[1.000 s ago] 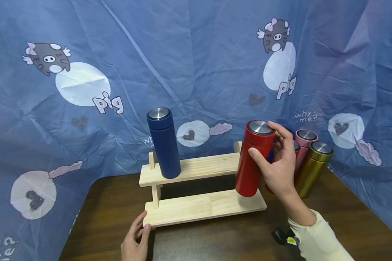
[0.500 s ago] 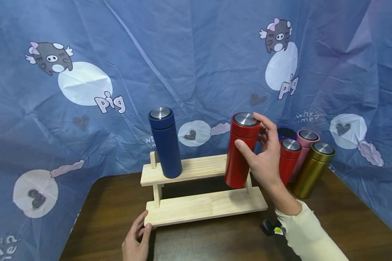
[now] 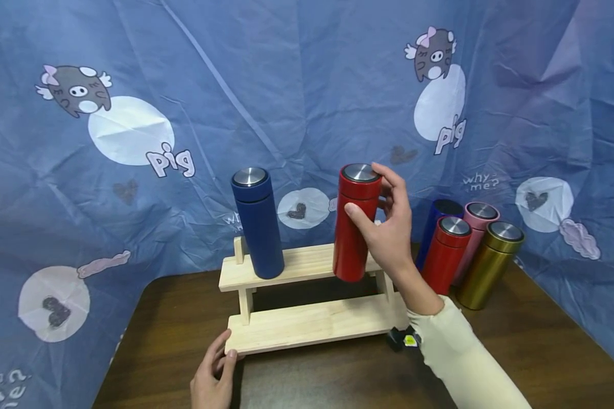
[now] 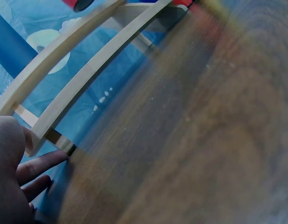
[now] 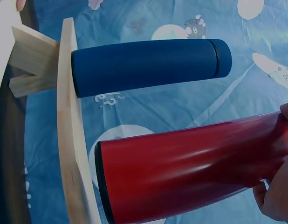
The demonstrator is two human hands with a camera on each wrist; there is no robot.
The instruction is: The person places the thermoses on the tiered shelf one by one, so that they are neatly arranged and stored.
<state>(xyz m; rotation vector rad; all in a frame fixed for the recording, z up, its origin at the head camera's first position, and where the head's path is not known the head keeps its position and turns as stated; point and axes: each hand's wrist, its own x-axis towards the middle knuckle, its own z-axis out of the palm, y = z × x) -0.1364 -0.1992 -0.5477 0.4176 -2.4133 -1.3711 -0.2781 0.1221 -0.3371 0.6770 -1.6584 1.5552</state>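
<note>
The right grip (image 3: pixel 393 233), thumb and fingers curled round the red bottle (image 3: pixel 350 244), has moved left — its base, below the grip, now at the upper shelf (image 3: pixel 307 261), nearer the blue bottle (image 3: pixel 261 230); left grip (image 3: pixel 212 372) pinches the lower shelf's (image 3: pixel 312 324) corner.

Free room is between my red cylindrical bottle (image 3: pixel 352 244) and the dark-blue cylindrical bottle (image 3: pixel 258 227); rightward, upright blue, red, pink and gold cylindrical bottles (image 3: pixel 452 250) obstruct me.
</note>
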